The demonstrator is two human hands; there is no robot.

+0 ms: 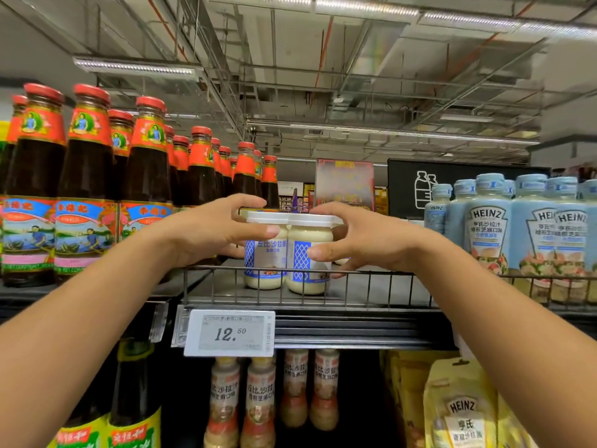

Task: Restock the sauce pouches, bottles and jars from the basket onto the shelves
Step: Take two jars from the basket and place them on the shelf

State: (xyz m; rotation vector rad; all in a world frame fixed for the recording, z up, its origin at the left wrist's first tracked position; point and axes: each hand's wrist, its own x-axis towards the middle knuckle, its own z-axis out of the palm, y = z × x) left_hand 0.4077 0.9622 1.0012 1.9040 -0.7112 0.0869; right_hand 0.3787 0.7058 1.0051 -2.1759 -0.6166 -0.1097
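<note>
Two white-lidded glass jars of creamy dressing [267, 255] stand touching on the wire-railed metal shelf [381, 294]. The left hand [206, 231] and right hand [366, 242] each curl round one, apparently gripping; a jerky release could topple them.

Both arms reaching forward, left hand [210, 231] curled round the left jar [266, 270], right hand [365, 240] round the right jar [310, 236], thumbs pointing inward.
</note>
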